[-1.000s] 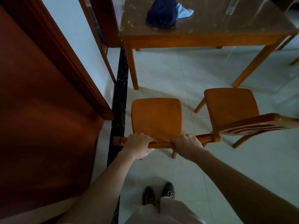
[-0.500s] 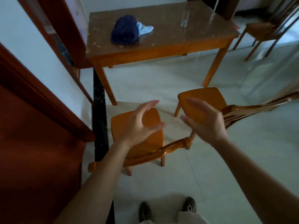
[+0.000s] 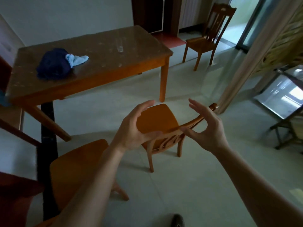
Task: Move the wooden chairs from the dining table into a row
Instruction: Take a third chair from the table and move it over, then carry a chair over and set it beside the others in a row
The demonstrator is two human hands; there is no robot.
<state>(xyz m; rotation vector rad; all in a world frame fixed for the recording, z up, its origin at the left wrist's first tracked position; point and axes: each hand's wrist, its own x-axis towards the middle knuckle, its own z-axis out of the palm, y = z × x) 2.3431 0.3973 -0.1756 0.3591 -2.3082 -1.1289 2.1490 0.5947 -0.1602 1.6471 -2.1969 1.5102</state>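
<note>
Middle chair on floor just ahead, below both hands; top rail runs left-right across reach, seat facing counter. Left hand and right hand spread, grasping nothing, flanking rail, equally near. Smooth orange wood, slatted back. Second chair near left; third chair well apart.

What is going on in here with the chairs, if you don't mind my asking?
A person is lining up wooden chairs away from the dining table. Both hands, left hand and right hand, are open and empty above the middle chair. Another chair stands beside it; a third chair waits beyond the table.
</note>
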